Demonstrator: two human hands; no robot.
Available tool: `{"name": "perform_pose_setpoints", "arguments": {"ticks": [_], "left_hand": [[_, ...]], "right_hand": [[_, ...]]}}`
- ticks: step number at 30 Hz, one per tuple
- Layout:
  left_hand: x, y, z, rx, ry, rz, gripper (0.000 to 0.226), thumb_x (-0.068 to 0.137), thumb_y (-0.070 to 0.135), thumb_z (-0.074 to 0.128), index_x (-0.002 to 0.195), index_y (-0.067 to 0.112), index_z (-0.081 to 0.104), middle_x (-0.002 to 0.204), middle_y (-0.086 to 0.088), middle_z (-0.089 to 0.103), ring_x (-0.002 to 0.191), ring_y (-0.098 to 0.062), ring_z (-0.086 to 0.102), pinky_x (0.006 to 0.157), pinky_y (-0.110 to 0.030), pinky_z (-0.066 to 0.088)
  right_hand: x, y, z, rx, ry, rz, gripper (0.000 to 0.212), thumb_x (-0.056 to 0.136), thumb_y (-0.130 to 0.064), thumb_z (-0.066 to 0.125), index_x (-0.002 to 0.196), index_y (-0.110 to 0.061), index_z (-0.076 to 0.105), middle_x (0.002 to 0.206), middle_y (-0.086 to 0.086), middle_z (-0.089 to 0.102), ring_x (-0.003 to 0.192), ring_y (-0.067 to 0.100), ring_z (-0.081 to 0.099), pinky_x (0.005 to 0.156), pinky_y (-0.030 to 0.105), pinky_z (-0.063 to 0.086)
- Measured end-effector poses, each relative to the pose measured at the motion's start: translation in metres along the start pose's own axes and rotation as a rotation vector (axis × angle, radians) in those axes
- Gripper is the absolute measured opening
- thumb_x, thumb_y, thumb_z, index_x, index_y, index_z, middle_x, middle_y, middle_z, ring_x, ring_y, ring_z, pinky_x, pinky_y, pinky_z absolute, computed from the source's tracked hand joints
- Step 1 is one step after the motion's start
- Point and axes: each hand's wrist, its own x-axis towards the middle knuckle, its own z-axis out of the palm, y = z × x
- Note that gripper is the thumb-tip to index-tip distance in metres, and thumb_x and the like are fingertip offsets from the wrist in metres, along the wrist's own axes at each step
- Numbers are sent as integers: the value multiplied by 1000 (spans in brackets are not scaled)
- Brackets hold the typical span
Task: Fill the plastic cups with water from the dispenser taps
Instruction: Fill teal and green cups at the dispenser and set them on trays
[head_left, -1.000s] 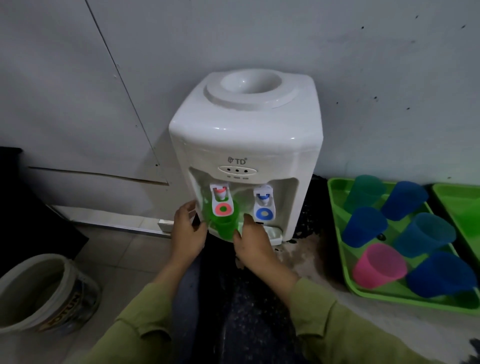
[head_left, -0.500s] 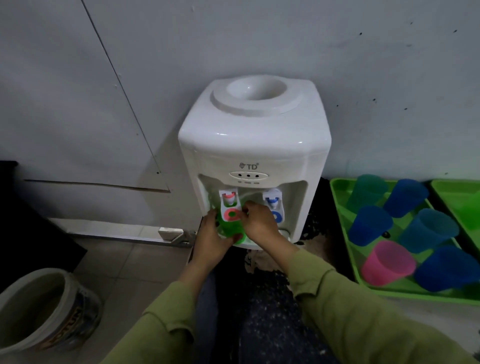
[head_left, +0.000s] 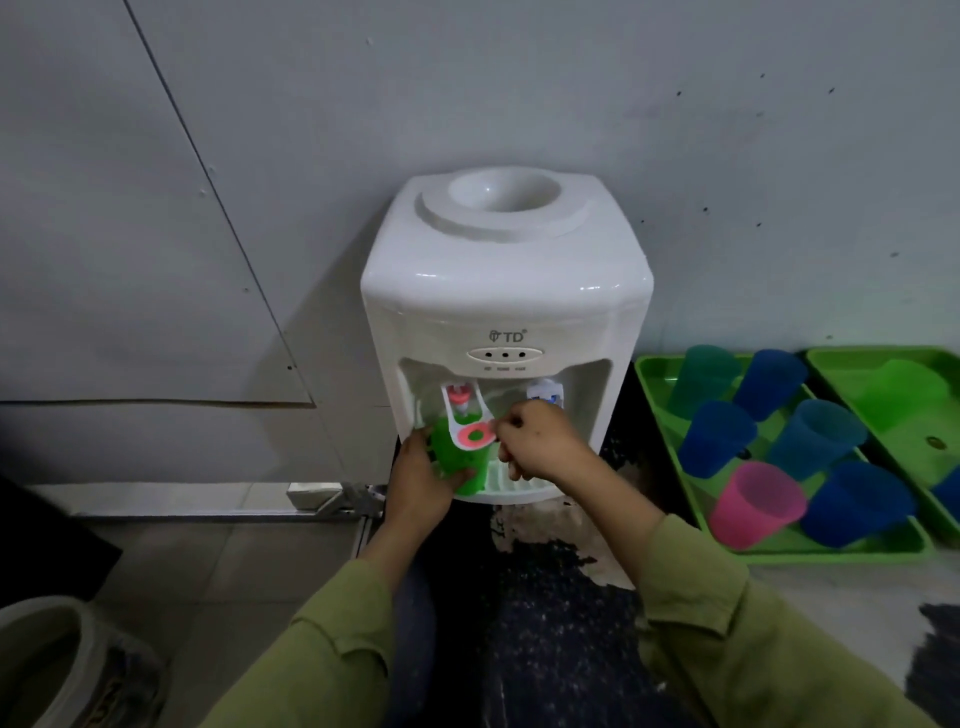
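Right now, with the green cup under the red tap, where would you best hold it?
Probably round the side wall of the green cup, coming from the left, as the left hand does. The red tap hangs its paddle over the cup's mouth and front, and the right hand takes up the right side.

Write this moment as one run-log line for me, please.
left hand: grips green cup under red tap | right hand: pinches red tap lever | water flow: cannot tell | green tray: six cups
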Motion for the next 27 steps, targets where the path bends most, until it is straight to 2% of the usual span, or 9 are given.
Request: {"name": "perform_pose_setpoints", "arguments": {"ticks": [6,9,11,14,17,19,21,23,27], "left_hand": [[6,0,-5,7,-28,24,73,56,13,88,120,8,52,112,-10,63,98,-22,60,78,-22,43],[6,-1,-6,-28,-46,14,73,57,10,87,120,8,52,113,-12,63,101,-25,61,82,-30,49],[6,-1,-6,-35,-54,3,73,57,9,87,121,8,51,114,-13,63,101,-25,61,84,-32,50],[7,-2,-5,-32,-57,-10,73,57,9,87,120,7,51,113,-12,62,97,-21,60,80,-27,47],[8,-1,-5,-35,-67,-21,74,57,8,87,121,5,50,115,-14,62,103,-28,61,88,-36,51],[9,-1,-5,-16,-62,-20,74,56,9,87,121,5,51,115,-14,62,103,-29,61,89,-38,51],[9,-1,-6,9,-54,-11,73,56,10,88,120,6,52,114,-14,63,102,-28,61,88,-33,50],[9,-1,-5,29,-45,7,72,56,10,88,119,6,53,114,-13,63,102,-27,61,86,-28,48],[9,-2,-4,29,-44,12,71,57,10,87,119,5,53,115,-14,62,103,-28,60,86,-30,49]], "right_hand": [[-9,-16,-9,176,168,-44,25,92,-17,48,70,-12,58,55,3,62,39,14,59,37,18,41],[-17,-18,-11,144,214,-86,21,91,-17,49,73,-10,59,62,7,64,45,18,63,41,26,49],[-23,-15,-11,37,361,-206,14,89,-18,52,83,-9,61,69,5,63,54,20,64,52,29,53],[-32,-10,-14,-144,664,-484,7,87,-17,58,90,-10,58,81,2,58,70,12,53,64,18,41],[-33,-6,-18,-253,870,-623,27,84,-19,61,107,-7,56,111,13,52,104,22,46,95,31,38],[-30,-6,-24,-285,891,-648,48,85,-24,60,128,-7,48,136,21,40,129,30,33,110,34,22],[-25,-6,-29,-352,857,-635,61,90,-31,53,143,-10,32,152,21,21,142,32,13,117,40,9],[-19,-4,-32,-415,845,-629,63,93,-34,48,146,-13,21,156,17,12,145,32,4,117,49,6],[-11,2,-35,-480,857,-651,61,93,-28,49,146,-14,22,156,15,13,145,32,3,115,56,10]]}}
